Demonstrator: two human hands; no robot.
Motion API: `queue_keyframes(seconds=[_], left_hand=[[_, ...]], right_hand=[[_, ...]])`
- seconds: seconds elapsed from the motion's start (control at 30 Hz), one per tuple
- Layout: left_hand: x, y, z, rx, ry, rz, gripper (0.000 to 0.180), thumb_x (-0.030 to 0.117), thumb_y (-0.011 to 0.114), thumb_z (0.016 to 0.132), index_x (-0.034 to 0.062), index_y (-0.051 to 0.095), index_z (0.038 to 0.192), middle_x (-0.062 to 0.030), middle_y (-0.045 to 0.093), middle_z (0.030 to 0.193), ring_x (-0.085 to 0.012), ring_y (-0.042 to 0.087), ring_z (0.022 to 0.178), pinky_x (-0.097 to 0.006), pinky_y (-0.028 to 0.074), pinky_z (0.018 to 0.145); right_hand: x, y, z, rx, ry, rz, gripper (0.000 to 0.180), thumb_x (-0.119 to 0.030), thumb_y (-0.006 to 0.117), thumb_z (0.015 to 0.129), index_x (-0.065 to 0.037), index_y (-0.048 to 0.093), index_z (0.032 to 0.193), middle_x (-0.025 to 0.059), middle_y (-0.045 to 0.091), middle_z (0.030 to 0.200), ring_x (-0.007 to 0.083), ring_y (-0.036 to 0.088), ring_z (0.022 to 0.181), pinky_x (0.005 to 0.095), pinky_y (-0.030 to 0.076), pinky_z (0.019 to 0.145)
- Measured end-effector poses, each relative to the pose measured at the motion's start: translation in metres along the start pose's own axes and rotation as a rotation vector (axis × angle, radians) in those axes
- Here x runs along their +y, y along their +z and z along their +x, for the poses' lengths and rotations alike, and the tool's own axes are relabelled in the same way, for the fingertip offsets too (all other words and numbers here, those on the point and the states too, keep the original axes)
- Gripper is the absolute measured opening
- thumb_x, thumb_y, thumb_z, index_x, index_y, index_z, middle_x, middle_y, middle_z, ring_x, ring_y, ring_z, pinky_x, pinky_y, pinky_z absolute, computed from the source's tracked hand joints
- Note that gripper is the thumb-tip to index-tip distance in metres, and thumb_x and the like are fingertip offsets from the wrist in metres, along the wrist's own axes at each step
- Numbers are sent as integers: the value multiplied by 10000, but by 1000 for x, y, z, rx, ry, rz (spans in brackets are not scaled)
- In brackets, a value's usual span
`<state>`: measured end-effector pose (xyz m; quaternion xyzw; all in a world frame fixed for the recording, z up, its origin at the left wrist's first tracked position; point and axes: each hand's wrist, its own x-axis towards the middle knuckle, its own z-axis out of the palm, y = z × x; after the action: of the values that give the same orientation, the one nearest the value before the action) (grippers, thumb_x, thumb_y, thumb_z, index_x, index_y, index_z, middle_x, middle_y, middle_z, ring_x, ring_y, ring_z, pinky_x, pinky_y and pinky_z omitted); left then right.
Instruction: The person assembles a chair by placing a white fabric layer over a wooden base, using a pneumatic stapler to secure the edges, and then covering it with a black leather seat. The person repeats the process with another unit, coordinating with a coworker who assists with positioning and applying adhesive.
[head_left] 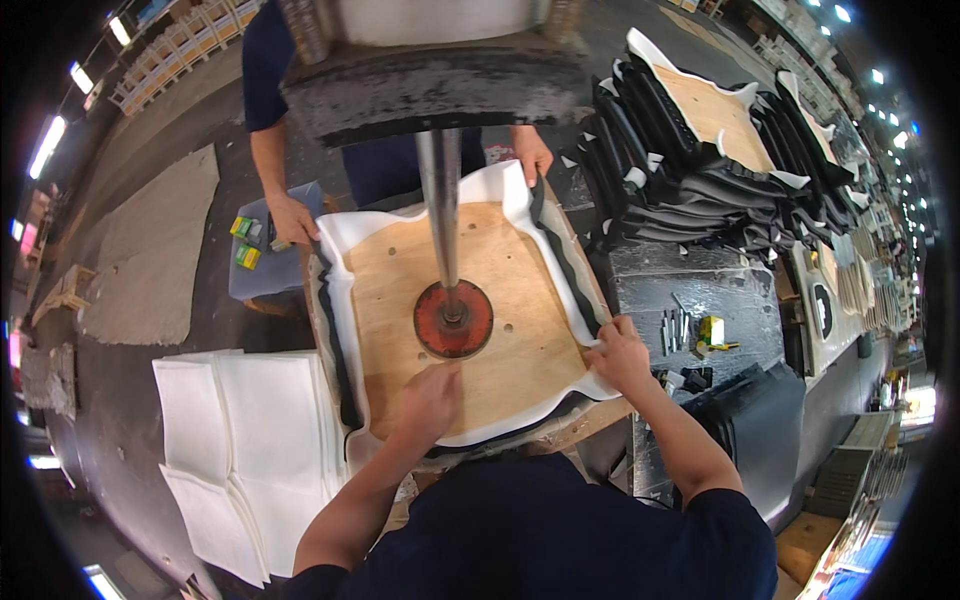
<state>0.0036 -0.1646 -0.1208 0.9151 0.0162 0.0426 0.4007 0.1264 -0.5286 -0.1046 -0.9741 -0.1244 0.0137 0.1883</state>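
Observation:
A plywood seat board (pixel 400 290) lies on white foam (pixel 340 235) and black cover material (pixel 560 260), pressed down by a red round press foot (pixel 453 320) on a steel shaft (pixel 440 200). My left hand (pixel 428 400) rests flat on the board's near edge, holding nothing. At the near right corner of the board, my right hand (pixel 615 355) pinches the white foam edge. Across the bench, another person's two hands (pixel 293 218) (pixel 532 152) hold the far corners of the foam.
A stack of white foam sheets (pixel 250 440) lies at the lower left. Piled finished seat pads (pixel 700 150) stand at the upper right. Small metal tools and a yellow item (pixel 700 330) sit on the dark bench at right. A grey bin (pixel 262 270) holds small boxes.

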Motion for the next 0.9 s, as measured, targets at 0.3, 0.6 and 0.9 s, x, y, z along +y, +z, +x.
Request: queue_keyframes(seconds=[0.3,0.6,0.9], left_hand=[[96,143,156,-672,-797,-819,327,369,660,1093,53,742,1092,-99,748,898,-195,747,743,-369,613,659],[108,148,109,-383,-88,-638,302,265,600,1114,28,716,966,-95,696,768,-204,662,633,-369,542,612],[-18,-71,-32,233,-69,601,281,302,838,913,89,701,1034,-148,674,1071,-382,642,1084,-541,490,900]], right_hand=[[1,33,-16,369,71,212,260,-116,875,835,-40,667,972,191,626,1183,414,649,1068,492,566,881],[9,36,-23,407,72,242,269,-83,885,829,-28,676,988,243,654,1232,448,664,1103,490,567,914],[8,36,-14,365,-9,238,235,-31,833,862,-2,643,996,206,589,1177,425,637,1036,482,540,866]])
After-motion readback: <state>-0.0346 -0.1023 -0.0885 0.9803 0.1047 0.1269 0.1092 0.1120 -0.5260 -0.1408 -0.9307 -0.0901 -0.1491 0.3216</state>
